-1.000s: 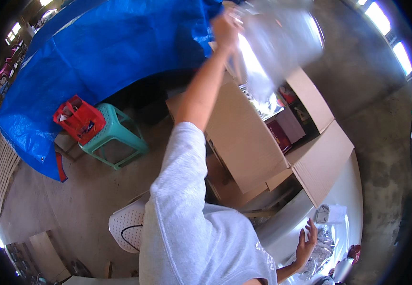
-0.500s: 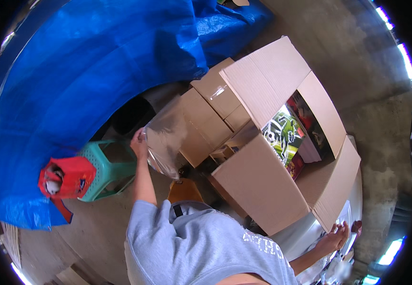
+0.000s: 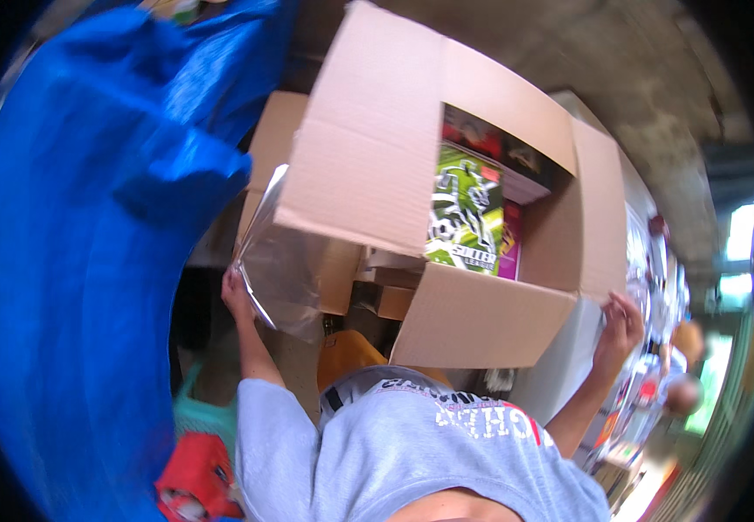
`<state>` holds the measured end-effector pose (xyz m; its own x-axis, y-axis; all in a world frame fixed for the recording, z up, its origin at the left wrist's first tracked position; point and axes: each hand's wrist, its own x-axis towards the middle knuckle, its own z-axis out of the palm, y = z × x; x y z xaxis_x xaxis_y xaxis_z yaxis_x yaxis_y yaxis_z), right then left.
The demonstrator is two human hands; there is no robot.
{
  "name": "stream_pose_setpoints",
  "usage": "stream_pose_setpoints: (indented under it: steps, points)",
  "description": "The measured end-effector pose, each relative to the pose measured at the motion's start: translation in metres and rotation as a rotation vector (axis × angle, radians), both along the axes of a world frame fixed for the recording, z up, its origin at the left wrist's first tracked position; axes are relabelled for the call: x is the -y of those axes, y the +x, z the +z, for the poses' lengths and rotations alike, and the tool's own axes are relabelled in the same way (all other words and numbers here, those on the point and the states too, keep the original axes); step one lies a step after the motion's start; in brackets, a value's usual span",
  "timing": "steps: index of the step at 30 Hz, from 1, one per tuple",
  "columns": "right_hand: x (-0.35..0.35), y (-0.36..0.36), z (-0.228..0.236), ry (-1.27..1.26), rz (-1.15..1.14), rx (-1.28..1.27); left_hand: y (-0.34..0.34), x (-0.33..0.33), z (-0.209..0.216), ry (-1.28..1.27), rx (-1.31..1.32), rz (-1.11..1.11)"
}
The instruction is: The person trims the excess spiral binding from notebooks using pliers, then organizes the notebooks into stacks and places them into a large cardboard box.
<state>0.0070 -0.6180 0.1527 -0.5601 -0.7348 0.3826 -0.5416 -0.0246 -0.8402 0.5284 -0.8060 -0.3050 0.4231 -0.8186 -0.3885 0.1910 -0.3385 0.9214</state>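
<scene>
My left hand (image 3: pixel 237 294) is closed on the edge of a clear plastic bag (image 3: pixel 294 270), which hangs beside the left flap of a large open cardboard box (image 3: pixel 368 139). The bag's edge shows as a bright line. Inside the box lies a green and black book (image 3: pixel 462 204) with a player and a ball on its cover. Red, dark and purple printed items sit around it, partly hidden by the walls. My right hand (image 3: pixel 619 332) is raised by the box's right flap, its fingers loosely bent and apart, with nothing seen in them. Whether they touch the cardboard I cannot tell.
A blue tarp (image 3: pixel 64 226) covers the left side. Smaller cardboard boxes (image 3: pixel 277 130) stand behind the bag. A green plastic stool (image 3: pixel 207 416) with a red bag (image 3: pixel 199 474) is at lower left. A yellow-orange seat (image 3: pixel 351 352) is close to me. Another person (image 3: pixel 680 387) is at far right, blurred.
My view has turned right, so box, stool and tarp sit further left. My right hand has risen along the box's right side. The left hand still holds the plastic bag, now seen more edge-on.
</scene>
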Motion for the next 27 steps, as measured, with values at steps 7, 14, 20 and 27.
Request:
stream_pose_setpoints:
  steps: [7,14,20,27]
  points:
    - [0.074,0.02,-0.007,0.281,0.086,0.403,-0.029,0.038,0.022,0.415,0.832,-0.507]
    - [0.146,-0.008,-0.091,0.923,-0.002,1.073,-0.128,0.042,0.257,-0.555,0.527,-0.011]
    - [0.173,0.018,-0.154,0.882,0.58,1.292,-0.204,-0.026,0.36,-1.12,0.472,-0.63]
    - [0.184,0.001,-0.168,0.845,0.071,1.256,-0.253,-0.017,0.364,-0.824,0.762,-0.927]
